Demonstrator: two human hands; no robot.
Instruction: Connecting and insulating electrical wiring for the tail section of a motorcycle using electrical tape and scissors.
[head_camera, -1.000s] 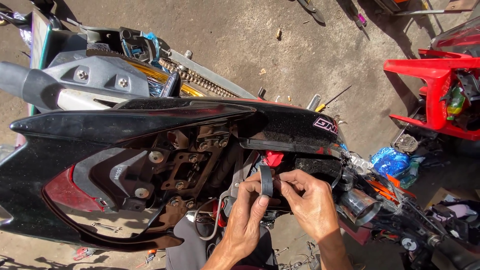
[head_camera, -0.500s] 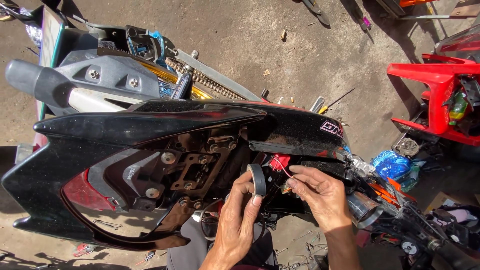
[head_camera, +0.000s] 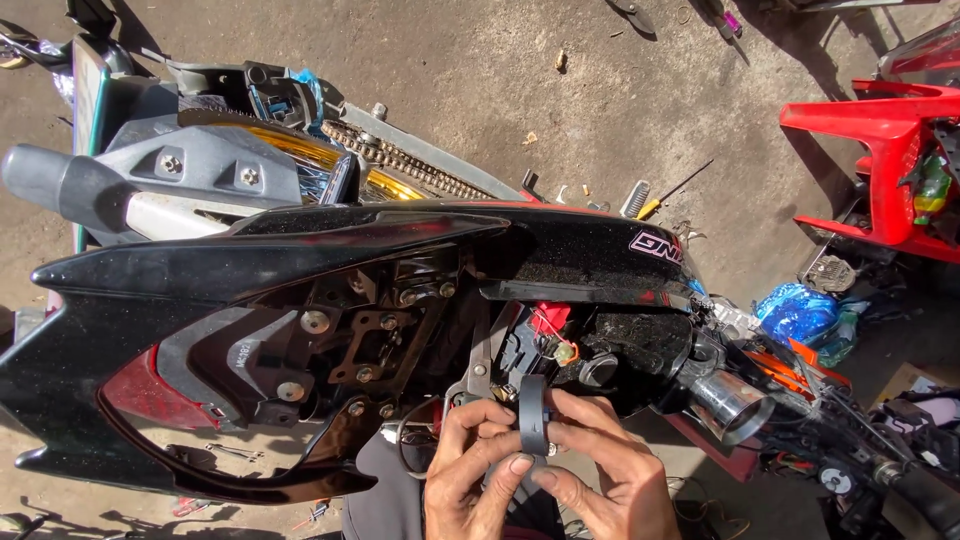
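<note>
A black rubber band-like strap (head_camera: 533, 412) stands upright between my two hands at the bottom centre. My left hand (head_camera: 466, 470) pinches its left side and lower end with thumb and fingers. My right hand (head_camera: 600, 470) grips its right side. Both hands sit just below the open rear frame of a black motorcycle tail section (head_camera: 330, 300), next to a red connector (head_camera: 550, 318) and a small orange part (head_camera: 567, 352). A metal bracket (head_camera: 478, 370) is right above my left hand.
A grey exhaust and swingarm (head_camera: 150, 185) with a drive chain (head_camera: 410, 165) lie beyond the tail. A red plastic body panel (head_camera: 880, 160) is at the right, a blue bag (head_camera: 800, 312) below it. A screwdriver (head_camera: 672, 192) lies on the concrete floor.
Both hands have dropped slightly lower and closer together, and the black strap is now held upright between them. The view has shifted a little.
</note>
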